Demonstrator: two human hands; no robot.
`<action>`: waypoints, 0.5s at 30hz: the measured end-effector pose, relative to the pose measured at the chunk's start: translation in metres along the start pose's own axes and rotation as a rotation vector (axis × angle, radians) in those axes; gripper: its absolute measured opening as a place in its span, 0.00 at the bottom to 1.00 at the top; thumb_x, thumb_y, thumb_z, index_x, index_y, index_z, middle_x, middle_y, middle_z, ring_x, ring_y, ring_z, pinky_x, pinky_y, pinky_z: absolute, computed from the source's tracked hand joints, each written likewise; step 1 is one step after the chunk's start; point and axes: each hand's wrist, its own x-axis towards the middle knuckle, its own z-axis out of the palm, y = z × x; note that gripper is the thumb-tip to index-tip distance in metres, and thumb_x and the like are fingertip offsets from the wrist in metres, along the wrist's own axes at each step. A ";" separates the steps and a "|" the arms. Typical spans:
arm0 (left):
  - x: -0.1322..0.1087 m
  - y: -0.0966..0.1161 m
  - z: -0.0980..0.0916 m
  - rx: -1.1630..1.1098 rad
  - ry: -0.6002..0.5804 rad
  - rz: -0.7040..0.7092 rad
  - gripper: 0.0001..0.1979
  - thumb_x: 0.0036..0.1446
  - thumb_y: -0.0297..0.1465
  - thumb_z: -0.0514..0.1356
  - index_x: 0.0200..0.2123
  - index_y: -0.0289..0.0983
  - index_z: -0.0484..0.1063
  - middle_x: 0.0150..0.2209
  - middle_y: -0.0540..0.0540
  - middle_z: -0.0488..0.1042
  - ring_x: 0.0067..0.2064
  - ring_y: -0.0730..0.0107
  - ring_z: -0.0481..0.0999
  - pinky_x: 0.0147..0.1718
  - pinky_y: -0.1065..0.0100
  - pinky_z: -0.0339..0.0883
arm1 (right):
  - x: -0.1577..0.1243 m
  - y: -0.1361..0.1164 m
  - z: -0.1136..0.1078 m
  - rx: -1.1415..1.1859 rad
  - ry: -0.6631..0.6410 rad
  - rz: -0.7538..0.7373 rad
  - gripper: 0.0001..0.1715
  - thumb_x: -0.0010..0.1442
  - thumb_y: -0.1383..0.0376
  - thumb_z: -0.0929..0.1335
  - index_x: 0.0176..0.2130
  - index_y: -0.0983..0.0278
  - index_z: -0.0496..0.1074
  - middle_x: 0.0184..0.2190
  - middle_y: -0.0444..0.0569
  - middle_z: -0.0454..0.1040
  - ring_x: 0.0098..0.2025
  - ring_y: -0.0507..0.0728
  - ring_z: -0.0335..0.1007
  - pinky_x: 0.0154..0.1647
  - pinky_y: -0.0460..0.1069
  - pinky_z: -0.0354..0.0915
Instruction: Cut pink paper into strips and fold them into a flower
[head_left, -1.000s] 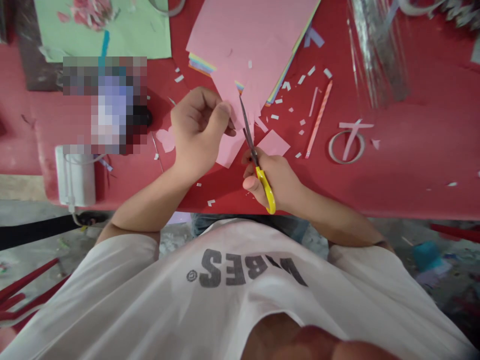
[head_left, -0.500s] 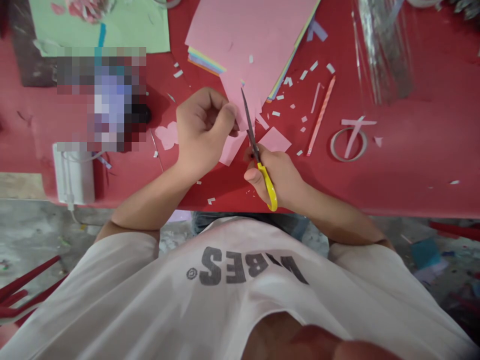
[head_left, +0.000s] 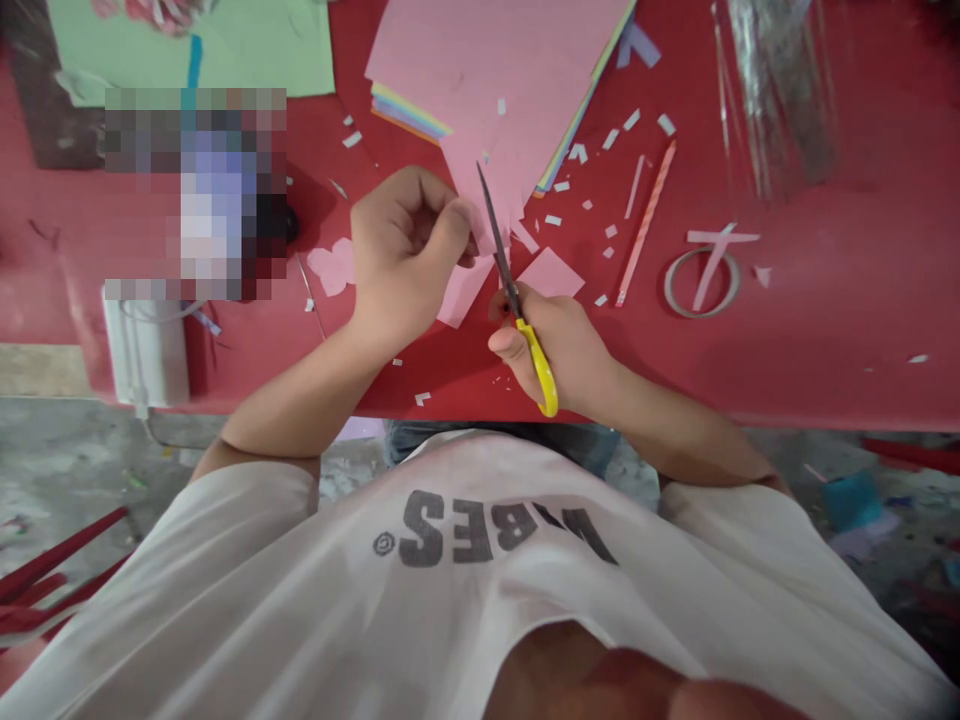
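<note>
Pinched between the thumb and fingers of my left hand [head_left: 409, 245] is a small piece of pink paper [head_left: 486, 228]. Its far part overlaps the pink sheets behind, so its full outline is hard to tell. My right hand [head_left: 570, 345] is closed around the yellow handle of a pair of scissors [head_left: 537, 365]. The dark blades point away from me and slightly left, lying along the right side of the held paper; the blades look nearly together. Below the hands lie a pink paper offcut [head_left: 463, 292] and a squarish pink piece [head_left: 553, 274].
A stack of coloured paper [head_left: 495, 60] lies ahead on the red table [head_left: 825, 340]. To the right are a striped pencil [head_left: 646, 222], a tape roll [head_left: 667, 290] and silver foil strips [head_left: 780, 100]. A white power bank-like box [head_left: 150, 350] sits left, near a blurred-out object. Paper scraps are scattered around.
The scissors have tilted very slightly, their tip a little farther left and away from me. Both hands keep their grips, and the view has shifted slightly.
</note>
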 end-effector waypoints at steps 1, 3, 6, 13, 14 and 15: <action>0.001 -0.002 -0.001 -0.002 -0.007 0.004 0.23 0.74 0.37 0.72 0.31 0.42 0.64 0.26 0.53 0.72 0.28 0.72 0.78 0.27 0.68 0.72 | 0.000 0.000 0.000 0.000 0.001 0.002 0.60 0.70 0.19 0.48 0.50 0.66 0.73 0.27 0.46 0.69 0.27 0.59 0.67 0.35 0.54 0.59; 0.001 -0.004 -0.002 -0.023 -0.020 0.014 0.23 0.74 0.39 0.72 0.32 0.42 0.64 0.26 0.53 0.71 0.28 0.71 0.78 0.27 0.67 0.72 | 0.000 0.000 0.000 -0.007 -0.005 0.012 0.58 0.71 0.20 0.50 0.50 0.65 0.73 0.27 0.46 0.70 0.27 0.60 0.69 0.35 0.54 0.58; 0.001 -0.005 -0.002 -0.036 -0.020 0.011 0.23 0.73 0.42 0.73 0.32 0.43 0.65 0.26 0.53 0.71 0.27 0.70 0.77 0.27 0.66 0.71 | -0.001 0.000 0.000 -0.004 -0.012 0.020 0.57 0.72 0.20 0.51 0.51 0.65 0.74 0.27 0.47 0.71 0.28 0.61 0.71 0.35 0.54 0.59; 0.002 -0.011 -0.002 -0.057 -0.007 0.035 0.25 0.72 0.51 0.72 0.32 0.44 0.67 0.26 0.53 0.72 0.27 0.71 0.75 0.26 0.63 0.71 | -0.001 0.002 0.000 0.033 -0.023 0.034 0.55 0.72 0.21 0.53 0.51 0.65 0.74 0.31 0.51 0.78 0.32 0.63 0.77 0.38 0.54 0.65; 0.002 -0.013 -0.003 -0.059 -0.008 0.039 0.26 0.72 0.54 0.72 0.32 0.44 0.67 0.26 0.53 0.72 0.27 0.71 0.75 0.26 0.62 0.71 | 0.000 0.003 0.000 0.030 -0.021 0.033 0.56 0.71 0.20 0.53 0.51 0.65 0.74 0.31 0.51 0.78 0.32 0.62 0.77 0.38 0.54 0.65; 0.003 -0.014 -0.003 -0.060 -0.020 0.048 0.28 0.71 0.56 0.72 0.32 0.44 0.68 0.26 0.53 0.72 0.26 0.72 0.74 0.26 0.62 0.70 | 0.000 0.003 0.000 0.025 -0.018 0.032 0.57 0.71 0.19 0.52 0.50 0.65 0.74 0.31 0.51 0.78 0.32 0.62 0.77 0.39 0.54 0.65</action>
